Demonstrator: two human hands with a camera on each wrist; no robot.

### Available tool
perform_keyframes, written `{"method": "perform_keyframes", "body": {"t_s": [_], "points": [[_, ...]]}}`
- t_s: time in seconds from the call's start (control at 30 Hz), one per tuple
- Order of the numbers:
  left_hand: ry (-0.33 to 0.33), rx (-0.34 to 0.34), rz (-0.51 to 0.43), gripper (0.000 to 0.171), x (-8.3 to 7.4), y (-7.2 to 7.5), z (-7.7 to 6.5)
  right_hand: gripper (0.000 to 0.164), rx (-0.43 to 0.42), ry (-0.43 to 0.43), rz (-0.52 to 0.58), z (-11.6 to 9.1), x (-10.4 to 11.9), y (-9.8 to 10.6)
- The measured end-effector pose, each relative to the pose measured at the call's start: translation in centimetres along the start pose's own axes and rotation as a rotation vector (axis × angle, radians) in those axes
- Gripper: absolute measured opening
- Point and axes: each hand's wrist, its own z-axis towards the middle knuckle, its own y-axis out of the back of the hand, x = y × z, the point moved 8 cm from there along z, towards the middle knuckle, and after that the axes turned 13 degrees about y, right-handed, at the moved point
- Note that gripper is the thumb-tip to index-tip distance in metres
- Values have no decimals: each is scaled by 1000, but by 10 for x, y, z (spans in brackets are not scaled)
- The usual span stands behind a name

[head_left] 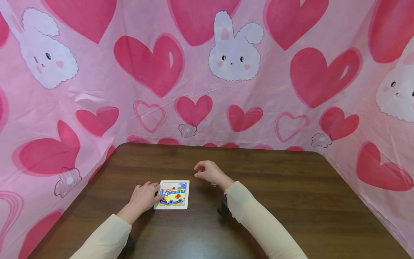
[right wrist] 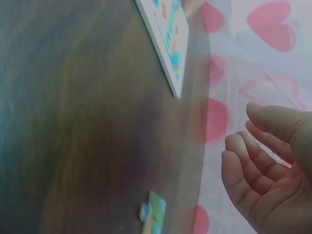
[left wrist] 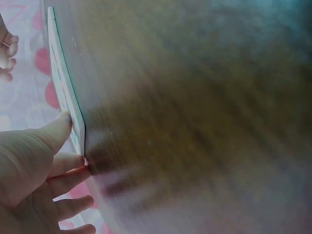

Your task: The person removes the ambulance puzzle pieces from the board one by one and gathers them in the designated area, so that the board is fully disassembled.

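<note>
A square jigsaw puzzle (head_left: 178, 201) in a white frame lies on the table, showing a yellow ambulance with a red cross. Its upper left part is a bare pale patch. My left hand (head_left: 144, 196) holds the frame at its left side, the thumb (left wrist: 62, 124) over the top and the index finger along the edge. Above the table, to the right of the puzzle, hovers my right hand (head_left: 209, 171), fingers loosely bent with nothing between them. A colourful puzzle piece (right wrist: 155, 214) lies on the table, mostly hidden behind the right wrist in the head view.
The brown wooden table (head_left: 278, 187) spreads around the puzzle on all sides. A pink cloth (head_left: 200, 82) with hearts and rabbits hangs along its back and sides. Dark wrist cameras (head_left: 224, 208) sit under both sleeves.
</note>
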Motion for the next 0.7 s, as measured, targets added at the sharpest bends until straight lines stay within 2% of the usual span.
{"method": "perform_keyframes", "body": {"t_s": [0.23,0.43,0.7], "points": [[9,7,-29,48,1,0,-1,17,77,39,-16,4,9,-30],[14,20,-24,48,0,2,-1,14,136,38,-42,6,14,-54],[22,22,-37,48,0,1,-1,15,196,85,-91,9,18,-72]]}}
